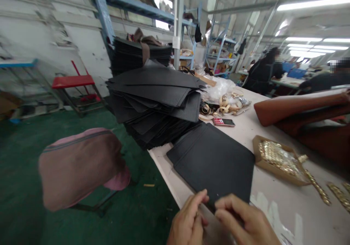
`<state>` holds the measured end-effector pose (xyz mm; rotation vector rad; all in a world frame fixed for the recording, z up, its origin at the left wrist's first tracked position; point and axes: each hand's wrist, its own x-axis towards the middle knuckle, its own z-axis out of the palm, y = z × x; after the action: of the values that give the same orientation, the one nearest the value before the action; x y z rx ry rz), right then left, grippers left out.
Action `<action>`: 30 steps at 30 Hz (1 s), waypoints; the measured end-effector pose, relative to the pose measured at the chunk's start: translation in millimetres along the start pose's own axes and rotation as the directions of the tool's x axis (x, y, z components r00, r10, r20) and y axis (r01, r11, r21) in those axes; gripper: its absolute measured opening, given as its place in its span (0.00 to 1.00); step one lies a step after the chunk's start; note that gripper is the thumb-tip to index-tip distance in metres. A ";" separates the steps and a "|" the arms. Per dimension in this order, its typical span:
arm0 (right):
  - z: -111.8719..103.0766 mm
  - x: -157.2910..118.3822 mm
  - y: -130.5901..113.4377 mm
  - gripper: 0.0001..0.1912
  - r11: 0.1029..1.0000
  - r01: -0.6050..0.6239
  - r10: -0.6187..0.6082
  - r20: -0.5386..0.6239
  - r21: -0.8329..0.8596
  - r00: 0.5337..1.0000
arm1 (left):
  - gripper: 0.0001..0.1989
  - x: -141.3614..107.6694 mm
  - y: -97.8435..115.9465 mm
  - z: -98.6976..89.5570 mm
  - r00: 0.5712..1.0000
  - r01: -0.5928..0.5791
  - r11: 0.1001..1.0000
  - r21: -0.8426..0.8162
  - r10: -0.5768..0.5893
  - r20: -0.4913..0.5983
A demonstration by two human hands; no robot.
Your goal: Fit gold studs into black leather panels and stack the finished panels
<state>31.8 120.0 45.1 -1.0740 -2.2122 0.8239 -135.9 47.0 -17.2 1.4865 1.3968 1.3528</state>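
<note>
My left hand [189,221] is at the near edge of the work table, fingers bent and pressed towards the thumb. To its right, my right hand [247,219] is closed too, fingertips curled in and facing the left hand across a small gap. What either hand pinches, if anything, is hidden by the fingers. Just beyond both hands lie flat black leather-like panels [216,161], a few overlapping, their near edge partly covered by the right hand. Behind them rises a tall, fanned-out stack of similar black panels [155,88], overhanging the table's left side.
On the table [243,128] are a cardboard box of gold chain pieces [281,161], white strips [273,212], a phone [224,122], beige strap scraps [228,104] and brown leather [303,110]. A cloth-covered stool [82,166] stands left. People sit farther back.
</note>
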 end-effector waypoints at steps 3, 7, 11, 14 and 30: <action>-12.4 23.3 20.2 0.11 0.961 0.022 -0.064 -0.145 -0.276 0.987 | 0.21 4.2 18.6 -6.3 0.954 0.286 0.915 -0.283 -0.298 0.001; -12.2 32.5 43.2 0.13 0.798 0.032 -0.094 -0.072 -0.601 0.993 | 0.28 -2.2 29.0 -10.0 0.828 0.531 0.717 -0.451 -0.553 0.096; -8.1 0.0 38.2 0.12 0.818 0.042 -0.063 -0.017 -0.574 0.998 | 0.27 -21.3 28.0 -15.7 0.787 0.589 0.691 -0.419 -0.609 0.102; -9.0 -36.6 29.9 0.12 0.862 -0.011 -0.011 -0.040 -0.506 0.999 | 0.24 -37.2 25.3 -12.7 0.792 0.575 0.708 -0.409 -0.608 0.061; -20.8 -78.3 1.7 0.11 0.827 -0.494 0.492 0.080 0.268 0.867 | 0.15 -57.2 37.6 -2.3 0.811 0.577 0.607 -0.546 -0.506 0.294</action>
<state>88.9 62.5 42.0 -1.5198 -1.7578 1.3172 -121.7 -15.9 5.7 0.6008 1.0484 1.1339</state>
